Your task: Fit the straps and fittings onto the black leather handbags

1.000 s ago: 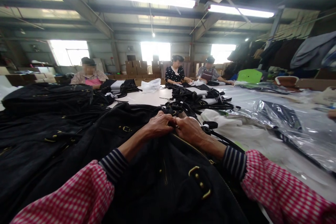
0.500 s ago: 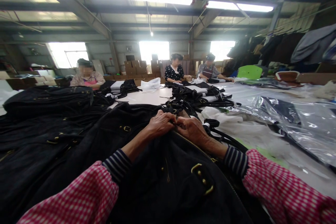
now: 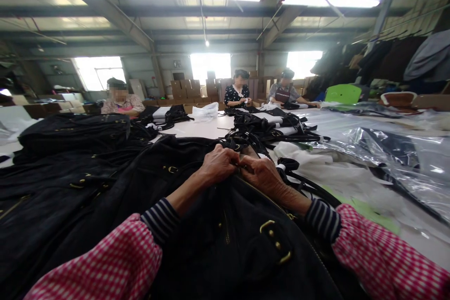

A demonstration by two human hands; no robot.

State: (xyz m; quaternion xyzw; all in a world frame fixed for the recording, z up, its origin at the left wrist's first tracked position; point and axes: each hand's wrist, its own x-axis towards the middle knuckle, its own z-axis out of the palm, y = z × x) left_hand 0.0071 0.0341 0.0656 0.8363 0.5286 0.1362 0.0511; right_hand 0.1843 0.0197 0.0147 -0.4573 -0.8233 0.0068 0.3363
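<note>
A black jacket-like piece (image 3: pixel 197 243) with a gold zipper (image 3: pixel 267 197) and gold buckle fittings (image 3: pixel 276 241) lies in front of me; whether it is a garment or a bag I cannot tell. At its far edge, near the top end of the zipper, my left hand (image 3: pixel 218 165) and my right hand (image 3: pixel 262 174) meet. Both sets of fingers are closed in a pinch on that edge, the fingertips almost touching. Whatever small part lies between them is hidden. Beside the right hand runs a bundle of black straps (image 3: pixel 305 183).
More black pieces (image 3: pixel 70 136) with gold fittings are heaped at left. Black strapped items (image 3: pixel 270 122) lie on the white table (image 3: pixel 207 126). Clear plastic bags (image 3: pixel 404 150) and white wrapping (image 3: pixel 323 173) spread at right. Several people (image 3: pixel 239 91) sit across the table.
My view has shifted slightly, so the scene sits a little to the right. Both hands stay pinched at the same edge. The middle person's hands have come together.
</note>
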